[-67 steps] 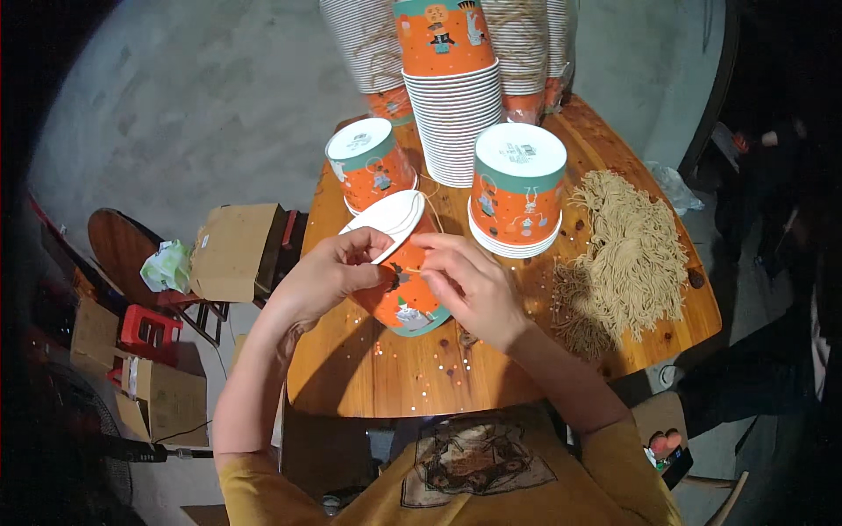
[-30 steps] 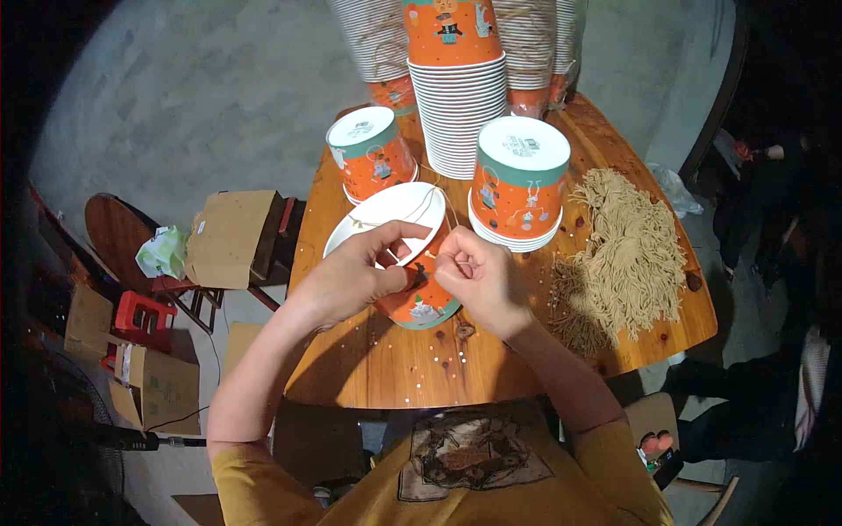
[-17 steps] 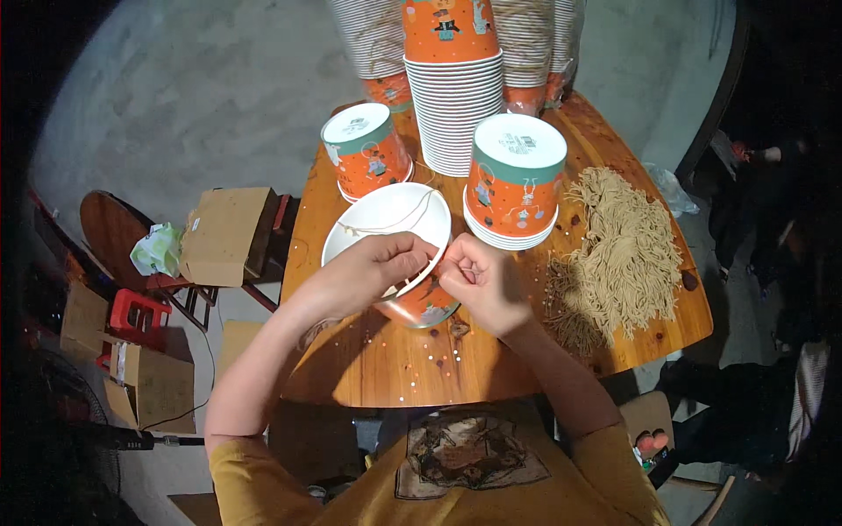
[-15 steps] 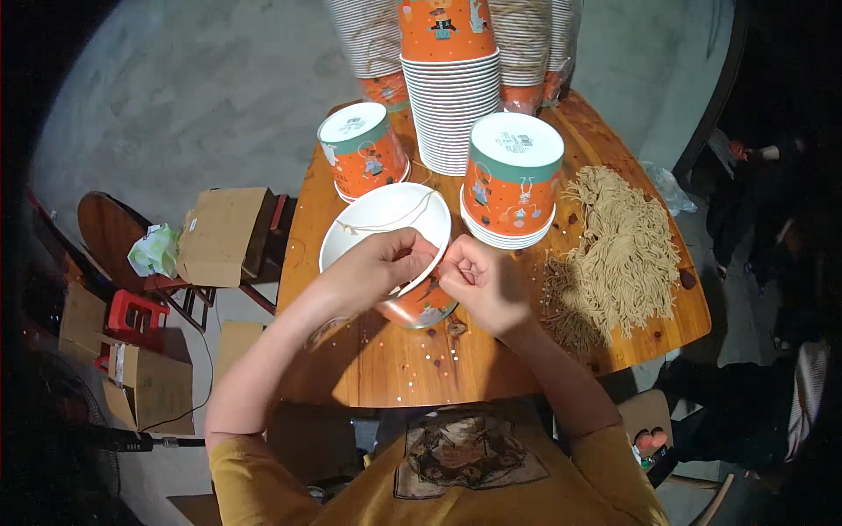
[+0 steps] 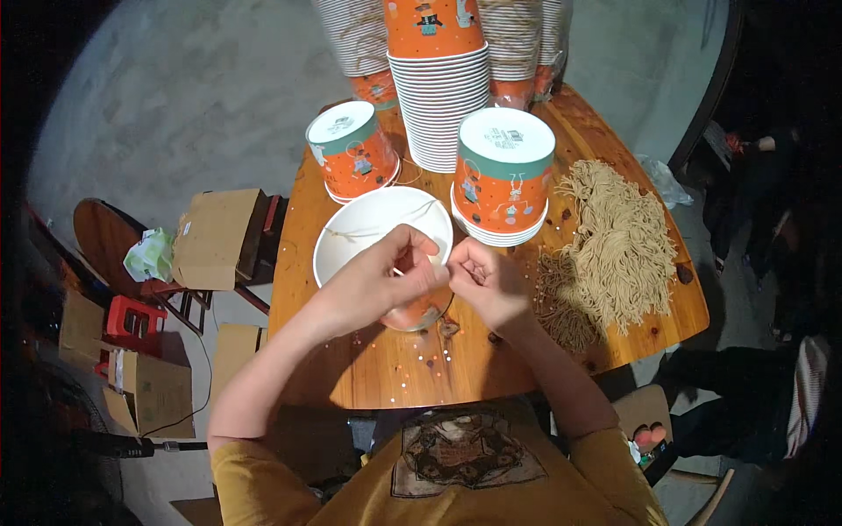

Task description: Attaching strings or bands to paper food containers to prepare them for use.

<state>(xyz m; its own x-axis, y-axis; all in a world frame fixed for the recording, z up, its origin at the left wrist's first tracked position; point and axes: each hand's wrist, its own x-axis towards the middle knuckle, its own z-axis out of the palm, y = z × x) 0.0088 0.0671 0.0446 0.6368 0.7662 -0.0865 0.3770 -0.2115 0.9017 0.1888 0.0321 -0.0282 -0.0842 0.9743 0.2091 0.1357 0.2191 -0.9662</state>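
An orange paper bucket with a white inside stands tilted toward me on the table. A thin tan cord lies across its inside and leads toward my fingers. My left hand reaches over the rim, thumb and fingers pinched together. Just right of the rim, my right hand is closed too, its fingertips nearly meeting the left ones. Both pinch the cord's end by the bucket wall, though the fingers mostly cover that piece. A pile of tan cords lies to the right of my right hand.
Upside-down orange buckets stand behind, a shorter stack at left and another at right. A tall bucket stack rises between them, with wrapped stacks farther back. White specks dot the wooden table. Cardboard boxes sit left.
My hands have shifted slightly, the left fingers lifting and opening a little from the rim while staying pinched. The cord inside the bucket lies differently. The whole view has moved slightly.
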